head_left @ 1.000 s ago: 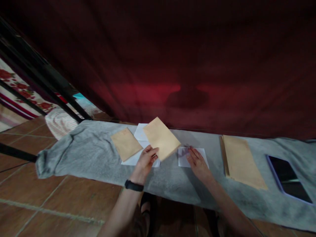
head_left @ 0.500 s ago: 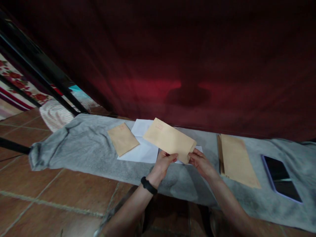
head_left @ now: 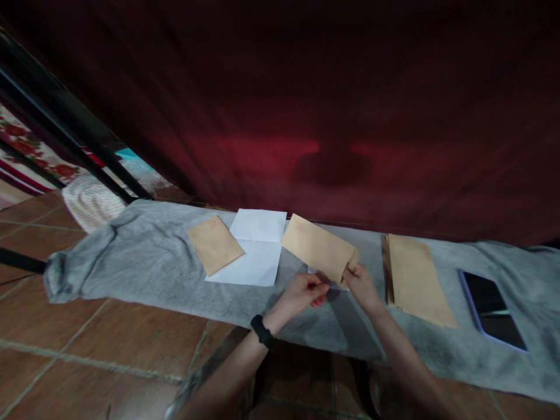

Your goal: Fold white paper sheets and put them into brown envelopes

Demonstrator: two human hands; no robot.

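Observation:
My right hand [head_left: 361,284] pinches the right end of a brown envelope [head_left: 317,246] and holds it tilted just above the grey cloth [head_left: 144,262]. My left hand [head_left: 306,293], with a black band on its wrist, is off the envelope. Its fingers are curled in a pinch under the envelope's near edge. The fingertips are at a small folded white paper [head_left: 340,286] that is mostly hidden by the envelope and the hands. I cannot tell if they grip it.
On the cloth to the left, a second brown envelope [head_left: 214,244] overlaps a white sheet [head_left: 260,248]. A stack of brown envelopes [head_left: 415,280] and a dark-screened tablet [head_left: 492,312] lie to the right. A dark red curtain [head_left: 332,116] hangs behind. Black metal bars [head_left: 65,134] stand at left over the tiled floor [head_left: 87,350].
The envelope has moved right, off the white sheet. My right hand has taken its right end, and my left hand has let go and dropped below it with curled fingers.

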